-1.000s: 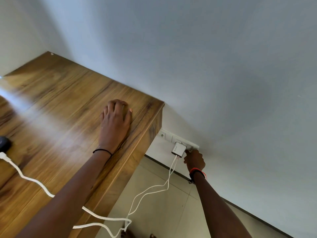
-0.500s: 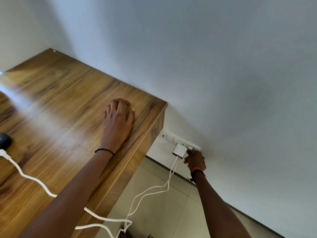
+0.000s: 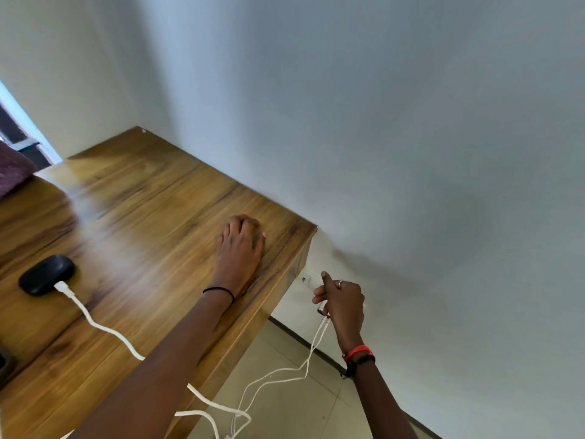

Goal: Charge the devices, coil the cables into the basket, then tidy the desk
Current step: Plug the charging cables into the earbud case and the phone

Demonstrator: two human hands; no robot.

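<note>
Case (image 3: pixel 47 274) on desk (image 3: pixel 152 198), thick cable (image 3: pixel 104 327) plugged into it. Right hand (image 3: pixel 343 304) clenched round ends of thin cables (image 3: pixel 313 346), just beside socket (image 3: pixel 304 279); plugged in or not, cannot tell. Left hand (image 3: pixel 239 248) rests on desk, grasping nothing. Coiling and tidying likely all left; basket unseen.

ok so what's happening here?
A person leans the left hand on the wooden desk while the right hand grips the top end of the thin white cables beside the wall socket; whatever they run into is hidden in the fist. A black case sits on the desk with a thick white cable plugged in. Nothing is coiled yet.
</note>
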